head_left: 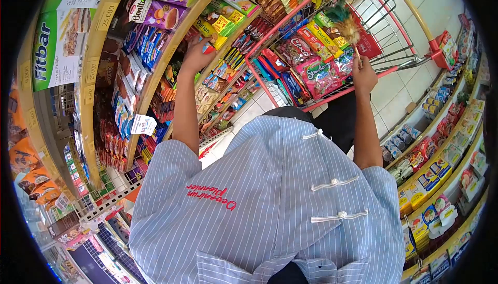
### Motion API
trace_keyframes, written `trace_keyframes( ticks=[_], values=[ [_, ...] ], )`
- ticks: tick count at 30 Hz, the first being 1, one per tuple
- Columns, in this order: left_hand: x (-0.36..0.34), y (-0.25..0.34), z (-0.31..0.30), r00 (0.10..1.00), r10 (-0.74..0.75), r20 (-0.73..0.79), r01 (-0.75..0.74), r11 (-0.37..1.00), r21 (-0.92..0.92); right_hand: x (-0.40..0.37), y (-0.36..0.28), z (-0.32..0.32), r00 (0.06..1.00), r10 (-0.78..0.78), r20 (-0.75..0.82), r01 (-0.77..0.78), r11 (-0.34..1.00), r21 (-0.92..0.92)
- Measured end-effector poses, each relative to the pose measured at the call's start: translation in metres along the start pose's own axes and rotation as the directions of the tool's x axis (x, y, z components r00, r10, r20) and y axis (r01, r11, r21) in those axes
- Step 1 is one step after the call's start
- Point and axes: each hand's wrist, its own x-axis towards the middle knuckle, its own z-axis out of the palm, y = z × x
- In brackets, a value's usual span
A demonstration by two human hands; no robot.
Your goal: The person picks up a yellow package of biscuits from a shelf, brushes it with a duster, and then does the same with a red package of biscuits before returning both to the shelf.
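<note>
Towering on the left, the curved snack shelf (155, 71) meets the left hand (196, 56), whose fingers curl around a small packet (208, 48) at its edge. Ahead stands a red shopping cart (332, 97) piled with snack bags (316, 74). Over its near rim the right hand (364, 75) holds a feather duster (345, 22) upright, fingers wrapped tight on the handle.

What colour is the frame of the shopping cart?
Red: the cart frame shows best in the head view.
</note>
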Motion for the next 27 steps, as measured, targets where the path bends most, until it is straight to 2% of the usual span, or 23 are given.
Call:
trace_keyframes(
  ticks=[9, 13, 19, 21, 22, 24, 25, 27],
  values=[
    [0.001, -0.003, 0.006, 0.998, -0.062, -0.013, 0.061, 0.993, -0.105, 0.001, -0.003, -0.003, 0.998, 0.012, 0.061, -0.011, 1.000, -0.016],
    [0.001, -0.001, 0.004, 0.996, -0.083, 0.018, 0.084, 0.990, -0.116, 0.002, -0.001, -0.001, 0.999, 0.006, 0.054, -0.005, 1.000, -0.023],
    [0.000, 0.012, 0.004, 0.992, -0.123, -0.024, 0.120, 0.988, -0.098, 0.002, -0.001, -0.001, 0.998, 0.012, 0.054, -0.009, 0.999, -0.045],
    [0.002, 0.019, 0.006, 0.951, 0.039, -0.306, -0.038, 0.999, 0.008, 0.002, 0.000, 0.000, 1.000, -0.008, 0.029, 0.009, 1.000, -0.027],
    [0.000, 0.031, 0.002, 0.954, 0.042, -0.298, -0.041, 0.999, 0.007, 0.002, 0.001, 0.000, 0.999, -0.001, 0.034, 0.002, 1.000, -0.031],
    [-0.007, 0.061, 0.001, 0.884, -0.019, -0.467, -0.053, 0.989, -0.140, 0.002, 0.000, 0.000, 0.999, -0.003, 0.034, 0.004, 1.000, -0.025],
    [-0.011, 0.077, 0.013, 0.802, 0.052, -0.595, -0.144, 0.984, -0.108, 0.003, -0.001, -0.001, 0.999, 0.018, 0.045, -0.016, 0.999, -0.047],
    [-0.026, 0.106, 0.048, 0.925, -0.042, -0.379, -0.114, 0.918, -0.380, 0.002, -0.003, -0.001, 1.000, 0.014, 0.022, -0.013, 1.000, -0.020]
  ],
)
